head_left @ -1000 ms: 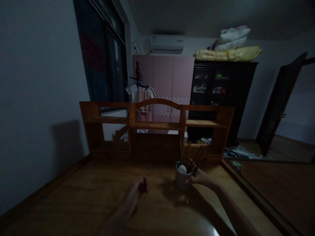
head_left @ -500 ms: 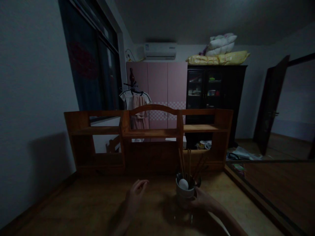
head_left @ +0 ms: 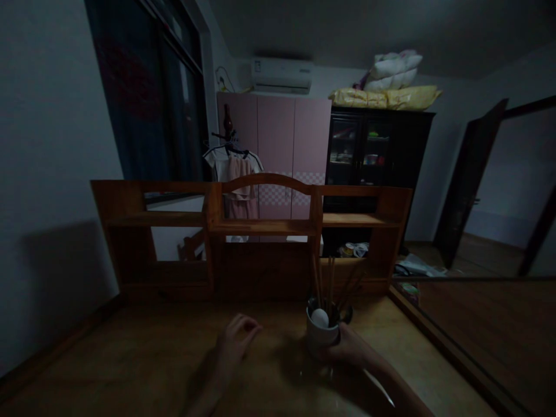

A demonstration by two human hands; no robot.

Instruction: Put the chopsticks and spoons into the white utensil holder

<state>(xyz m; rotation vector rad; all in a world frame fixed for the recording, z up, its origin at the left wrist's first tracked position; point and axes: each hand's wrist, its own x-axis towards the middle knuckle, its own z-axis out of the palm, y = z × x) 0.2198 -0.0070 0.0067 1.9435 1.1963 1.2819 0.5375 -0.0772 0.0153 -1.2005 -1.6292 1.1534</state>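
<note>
A white cup [head_left: 319, 339] stands on the wooden desktop [head_left: 143, 353], right of centre. Several chopsticks [head_left: 330, 278], a dark spoon [head_left: 347, 314] and a rounded white piece [head_left: 320, 318] show at its mouth; I cannot tell whether that piece is a spoon's bowl. My right hand [head_left: 350, 349] is closed round the cup's right side. Left of the cup, apart from it, my left hand [head_left: 237, 339] hovers over the desktop, fingers curled and tips together, with nothing visible in them. A thin white strip [head_left: 381, 388] shows beside my right forearm.
Behind the cup, a wooden shelf unit [head_left: 260, 227] runs across the back of the desktop. A raised wooden edge [head_left: 428, 333] bounds the right side, and a wall [head_left: 56, 272] closes off the left. Farther back stand a pink wardrobe [head_left: 275, 136] and a dark cabinet [head_left: 410, 156].
The whole view has shifted slightly, with the room appearing higher and farther left. My right hand keeps its grip on the cup. My left hand's fingers have curled into a rounder loop.
</note>
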